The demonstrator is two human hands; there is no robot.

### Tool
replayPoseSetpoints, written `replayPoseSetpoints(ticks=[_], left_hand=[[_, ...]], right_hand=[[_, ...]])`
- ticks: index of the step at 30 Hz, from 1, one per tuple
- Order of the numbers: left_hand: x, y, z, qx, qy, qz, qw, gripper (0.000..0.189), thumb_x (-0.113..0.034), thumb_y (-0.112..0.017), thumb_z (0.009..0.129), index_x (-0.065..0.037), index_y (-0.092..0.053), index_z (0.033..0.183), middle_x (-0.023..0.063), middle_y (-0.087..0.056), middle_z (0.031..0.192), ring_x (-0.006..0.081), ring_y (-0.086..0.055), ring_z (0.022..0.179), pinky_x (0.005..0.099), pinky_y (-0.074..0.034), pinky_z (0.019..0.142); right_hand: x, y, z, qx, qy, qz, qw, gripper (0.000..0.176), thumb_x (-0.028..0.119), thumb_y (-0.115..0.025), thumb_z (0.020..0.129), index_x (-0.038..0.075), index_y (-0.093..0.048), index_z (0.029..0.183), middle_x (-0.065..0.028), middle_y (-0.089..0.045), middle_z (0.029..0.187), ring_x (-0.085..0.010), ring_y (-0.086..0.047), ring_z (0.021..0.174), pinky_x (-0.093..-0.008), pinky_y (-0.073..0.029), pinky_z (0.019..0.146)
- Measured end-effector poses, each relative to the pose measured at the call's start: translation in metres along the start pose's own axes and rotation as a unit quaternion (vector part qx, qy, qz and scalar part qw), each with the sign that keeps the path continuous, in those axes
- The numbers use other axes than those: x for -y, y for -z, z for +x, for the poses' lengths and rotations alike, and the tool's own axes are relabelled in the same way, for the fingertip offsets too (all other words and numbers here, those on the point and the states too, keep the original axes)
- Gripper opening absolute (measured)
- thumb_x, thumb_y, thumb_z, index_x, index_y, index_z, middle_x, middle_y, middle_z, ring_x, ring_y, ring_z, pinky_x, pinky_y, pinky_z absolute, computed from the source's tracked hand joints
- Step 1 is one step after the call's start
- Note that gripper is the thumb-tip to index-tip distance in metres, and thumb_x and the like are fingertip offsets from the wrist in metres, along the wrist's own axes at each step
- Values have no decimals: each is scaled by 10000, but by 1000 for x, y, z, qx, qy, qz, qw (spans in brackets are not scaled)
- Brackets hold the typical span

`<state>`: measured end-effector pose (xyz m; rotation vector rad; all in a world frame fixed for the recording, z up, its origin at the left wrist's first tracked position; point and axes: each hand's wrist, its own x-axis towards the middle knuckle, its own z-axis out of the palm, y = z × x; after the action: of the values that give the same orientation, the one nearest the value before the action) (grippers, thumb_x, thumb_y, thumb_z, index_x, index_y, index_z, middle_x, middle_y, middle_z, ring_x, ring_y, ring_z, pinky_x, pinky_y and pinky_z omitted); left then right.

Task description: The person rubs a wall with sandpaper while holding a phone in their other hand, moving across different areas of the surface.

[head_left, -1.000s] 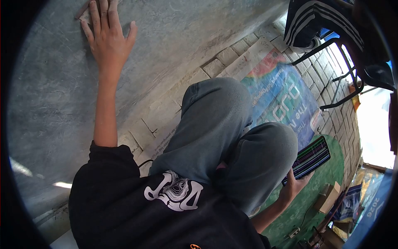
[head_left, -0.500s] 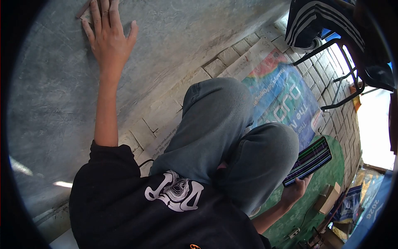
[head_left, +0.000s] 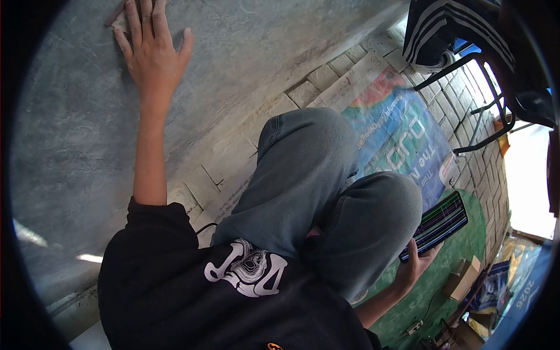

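My left hand (head_left: pixel 153 55) lies against the grey wall (head_left: pixel 233 52) at the upper left, fingers long and somewhat spread. Under its fingertips it presses a small reddish-brown and pale piece that looks like sandpaper (head_left: pixel 121 22); most of that piece is hidden by the hand or cut off by the frame edge. At the lower right my right hand (head_left: pixel 413 267) grips the near end of a phone (head_left: pixel 436 224) beside my knee, its thumb raised along the edge. Coloured lines streak across the phone's dark screen.
My bent legs (head_left: pixel 309 157) fill the middle. A printed banner (head_left: pixel 402 137) covers part of the brick floor (head_left: pixel 466 175). Beyond are a black metal chair (head_left: pixel 496 105) and a person's striped trousers (head_left: pixel 434 32). A green round surface (head_left: pixel 429 286) carries a small cardboard box (head_left: pixel 461 279).
My right thumb has lifted from the phone and now points upward near its edge. My left hand and the piece under it look almost unmoved.
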<state>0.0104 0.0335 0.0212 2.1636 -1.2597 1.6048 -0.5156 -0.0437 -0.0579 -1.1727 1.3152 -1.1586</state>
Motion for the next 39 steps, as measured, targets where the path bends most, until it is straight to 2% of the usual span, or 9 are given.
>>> replayPoseSetpoints(ticks=[9, 12, 14, 17, 21, 23, 32, 35, 39], left_hand=[[-1, 0, 0, -4, -2, -1, 1000, 776, -424, -603, 838, -175, -226, 1469, 94, -256, 1511, 312, -240, 1386, 590, -204, 1078], [1, 0, 0, -4, -7, 3, 1000, 774, -422, -601, 839, -171, -226, 1469, 98, -259, 1509, 314, -244, 1384, 590, -208, 1076], [1, 0, 0, -6, -9, 4, 1000, 774, -422, -599, 840, -169, -226, 1469, 99, -261, 1509, 315, -246, 1384, 591, -211, 1074], [0, 0, 0, -4, -4, 3, 1000, 772, -424, -598, 840, -170, -230, 1469, 101, -263, 1508, 313, -246, 1384, 590, -212, 1073], [0, -2, 0, -7, -3, 2, 1000, 771, -428, -596, 838, -173, -233, 1468, 95, -260, 1510, 308, -244, 1386, 588, -209, 1074], [0, -2, 0, -10, -3, 0, 1000, 771, -430, -594, 838, -174, -232, 1469, 91, -257, 1512, 306, -243, 1387, 587, -208, 1075], [2, -4, -1, -11, -1, 0, 1000, 777, -439, -589, 837, -181, -223, 1472, 79, -248, 1517, 298, -233, 1392, 582, -200, 1081], [2, -4, -1, -9, 1, 1, 1000, 779, -444, -587, 838, -182, -220, 1473, 79, -244, 1518, 296, -227, 1394, 582, -197, 1082], [1, -4, -1, -9, 0, -4, 1000, 777, -446, -583, 841, -181, -218, 1474, 80, -244, 1518, 298, -225, 1394, 583, -193, 1083]], right_hand=[[1, -13, 2, -24, 45, -111, 993, 827, 1, -677, 769, -78, -165, 1414, -171, -447, 1256, -229, -529, 1064, -334, -461, 895], [6, -14, 0, -86, -10, 36, 996, 742, 29, -621, 793, -42, -206, 1404, -136, -493, 1170, -214, -547, 1011, -312, -466, 883], [5, 0, 2, 6, -29, 232, 972, 734, 14, -508, 756, -45, -186, 1414, -152, -468, 1212, -236, -535, 1036, -328, -464, 897], [-3, 14, 4, 37, -32, 196, 979, 819, -6, -455, 663, -45, -160, 1426, -166, -439, 1249, -258, -510, 1074, -346, -449, 915], [-2, 10, 0, 61, -3, 136, 989, 759, -1, -439, 682, -31, -218, 1408, -143, -487, 1195, -238, -527, 1066, -346, -429, 927], [0, 6, -2, 30, 0, 73, 997, 856, -7, -465, 639, -46, -139, 1430, -162, -431, 1255, -264, -485, 1102, -360, -414, 946], [0, 8, -2, -3, -27, 92, 995, 752, 1, -455, 728, -38, -167, 1422, -126, -464, 1179, -225, -505, 1053, -347, -421, 919], [5, 1, -1, -10, -38, 169, 985, 776, 4, -464, 699, -40, -177, 1419, -149, -450, 1217, -238, -514, 1057, -345, -442, 906], [-3, 10, 0, -50, -51, 140, 988, 781, 24, -475, 706, -44, -170, 1422, -156, -443, 1241, -248, -510, 1074, -349, -432, 926]])
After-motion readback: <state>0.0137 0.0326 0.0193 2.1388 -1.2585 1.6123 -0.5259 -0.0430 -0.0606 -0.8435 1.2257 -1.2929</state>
